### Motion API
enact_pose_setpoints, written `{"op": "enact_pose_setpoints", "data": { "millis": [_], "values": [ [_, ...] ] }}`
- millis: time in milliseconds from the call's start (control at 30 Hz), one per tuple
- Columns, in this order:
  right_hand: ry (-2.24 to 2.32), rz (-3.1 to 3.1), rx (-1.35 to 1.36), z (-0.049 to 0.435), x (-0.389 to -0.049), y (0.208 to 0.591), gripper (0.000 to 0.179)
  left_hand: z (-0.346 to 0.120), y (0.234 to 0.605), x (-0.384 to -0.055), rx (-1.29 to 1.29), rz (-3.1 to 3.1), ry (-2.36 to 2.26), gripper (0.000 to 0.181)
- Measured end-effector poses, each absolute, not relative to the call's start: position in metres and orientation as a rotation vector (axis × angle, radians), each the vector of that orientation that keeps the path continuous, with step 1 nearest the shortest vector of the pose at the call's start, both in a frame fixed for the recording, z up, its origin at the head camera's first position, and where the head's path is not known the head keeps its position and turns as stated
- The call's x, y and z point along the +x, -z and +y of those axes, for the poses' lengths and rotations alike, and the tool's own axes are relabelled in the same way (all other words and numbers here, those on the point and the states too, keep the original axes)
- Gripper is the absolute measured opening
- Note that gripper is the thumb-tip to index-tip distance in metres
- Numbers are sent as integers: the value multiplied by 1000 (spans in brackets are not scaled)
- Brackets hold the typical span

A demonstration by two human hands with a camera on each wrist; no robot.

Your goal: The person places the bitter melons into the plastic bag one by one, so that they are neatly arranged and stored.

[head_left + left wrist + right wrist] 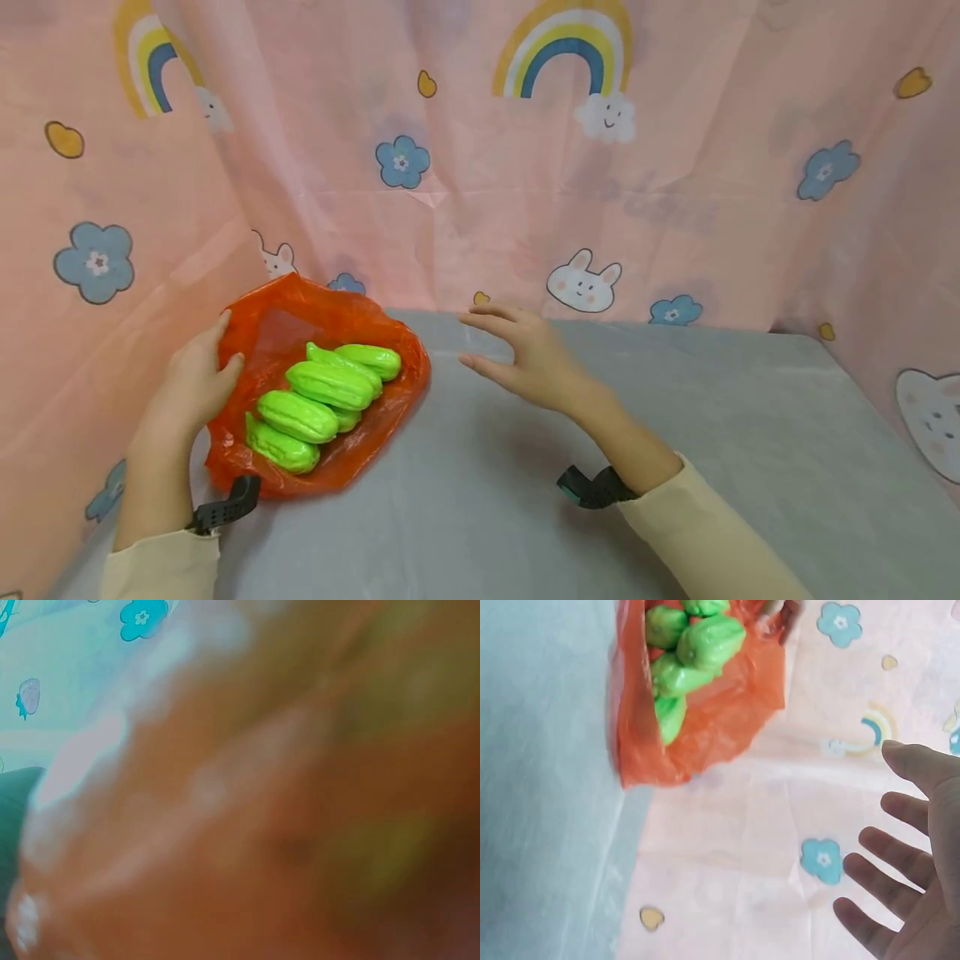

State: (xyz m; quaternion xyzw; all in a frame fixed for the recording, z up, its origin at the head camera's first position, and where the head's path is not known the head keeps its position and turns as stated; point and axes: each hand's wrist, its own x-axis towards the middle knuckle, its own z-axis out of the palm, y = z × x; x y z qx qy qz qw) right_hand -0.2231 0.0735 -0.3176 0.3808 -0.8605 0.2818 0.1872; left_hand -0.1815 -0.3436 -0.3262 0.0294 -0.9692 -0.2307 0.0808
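An orange plastic bag lies open on the grey table at the left, with several bright green ridged vegetables inside it. My left hand grips the bag's left edge, the thumb lying over the plastic. My right hand hovers above the table just right of the bag, fingers spread and holding nothing. In the right wrist view the bag and the green vegetables sit at the top, with the spread fingers at lower right. The left wrist view is a blur of orange plastic.
A pink curtain printed with rainbows, flowers and rabbits walls in the table at the back and on both sides. The table runs bare to the right of my right hand.
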Motion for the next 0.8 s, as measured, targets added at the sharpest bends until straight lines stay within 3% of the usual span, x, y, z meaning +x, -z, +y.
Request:
{"op": "enact_pose_setpoints", "data": {
  "millis": [467,800],
  "values": [
    [-687,-2666,757,165,-218,338,63,-331,328,-186,50,-2921,718,74],
    [-504,-2832,632,202,-220,332,78,-312,290,-165,14,-2843,565,70]
  ]
}}
